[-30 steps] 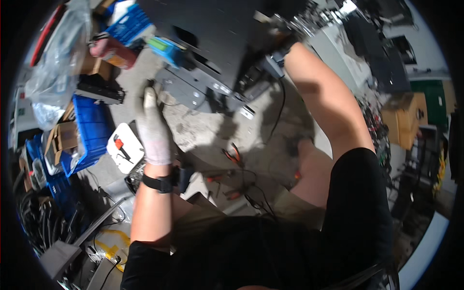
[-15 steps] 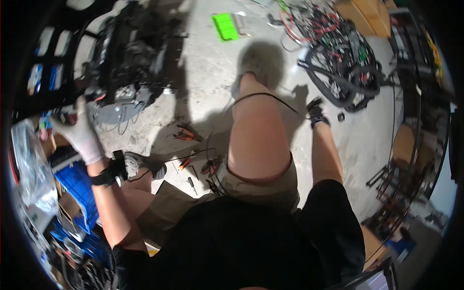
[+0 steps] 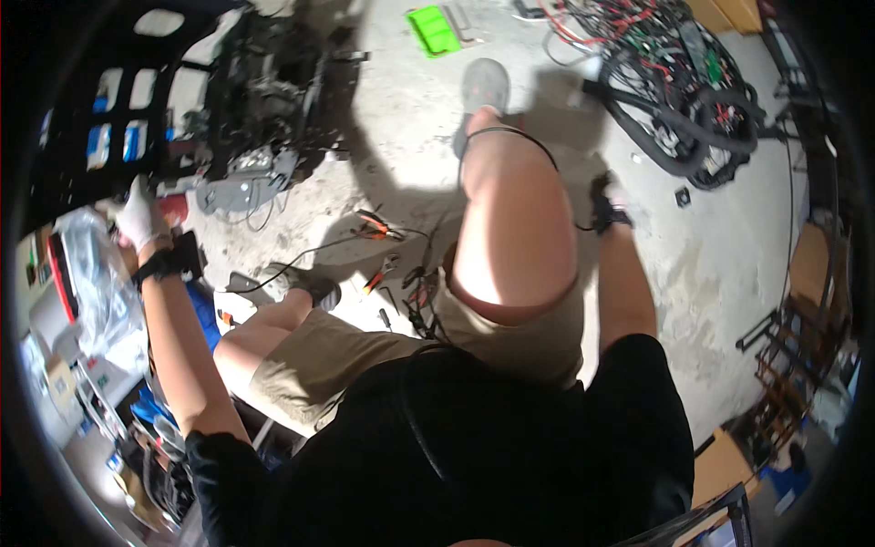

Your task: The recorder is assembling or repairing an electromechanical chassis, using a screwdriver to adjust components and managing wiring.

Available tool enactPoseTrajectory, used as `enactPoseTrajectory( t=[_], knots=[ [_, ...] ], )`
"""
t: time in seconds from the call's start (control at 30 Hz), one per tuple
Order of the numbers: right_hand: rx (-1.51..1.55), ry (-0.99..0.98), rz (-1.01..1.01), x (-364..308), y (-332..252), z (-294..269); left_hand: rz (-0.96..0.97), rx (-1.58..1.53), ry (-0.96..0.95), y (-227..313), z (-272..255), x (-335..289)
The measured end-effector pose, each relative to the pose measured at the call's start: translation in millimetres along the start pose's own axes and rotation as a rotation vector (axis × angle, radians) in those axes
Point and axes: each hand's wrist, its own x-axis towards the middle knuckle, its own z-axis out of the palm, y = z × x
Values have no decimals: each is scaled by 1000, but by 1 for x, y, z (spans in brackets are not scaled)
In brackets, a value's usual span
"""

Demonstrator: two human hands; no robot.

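Note:
My left hand (image 3: 141,217), in a white glove, is at the lower edge of a large black frame (image 3: 87,187) with rectangular openings. Its fingers close over that edge, though some are hidden. My right hand (image 3: 612,202), in a glove with a dark palm side, hangs low beside my right knee, away from any object; shadow and blur hide its fingers. Black bands circle both wrists, and a black cable (image 3: 533,144) crosses my right leg. On the floor between my legs lie orange-handled pliers (image 3: 374,225), a second orange-handled tool (image 3: 381,273) and a small screwdriver (image 3: 384,318).
Dark machinery (image 3: 273,91) with a grey plate (image 3: 239,194) stands ahead on the left. Farther off lies a green tray (image 3: 434,31). A tangled wiring harness (image 3: 674,100) covers the floor ahead right. Plastic wrapping (image 3: 105,283) is at the left; metal racks (image 3: 784,365) stand right.
My left hand has come onto the black frame's edge, its fingers less spread. My right hand has dropped slightly beside the knee. The whole view has shifted, and my legs appear farther right.

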Motion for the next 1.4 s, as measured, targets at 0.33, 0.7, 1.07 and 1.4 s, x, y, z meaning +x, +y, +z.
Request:
enactPoseTrajectory(
  t=[0.33, 0.7, 1.07, 1.4],
  knots=[
    [-787, -685, -896, -215, -329, 257, 75, -280, -196, -27, -17, 35],
    [-1903, -1702, -1115, -376, 51, 463, 4, -517, -222, -7, -22, 30],
    [-2001, -1445, -1312, -335, 258, 407, 874, 971, -268, -18, -83, -4],
    [-2137, -1098, -917, -304, 214, 458, 228, 142, -269, 17, -75, -79]
  ],
)
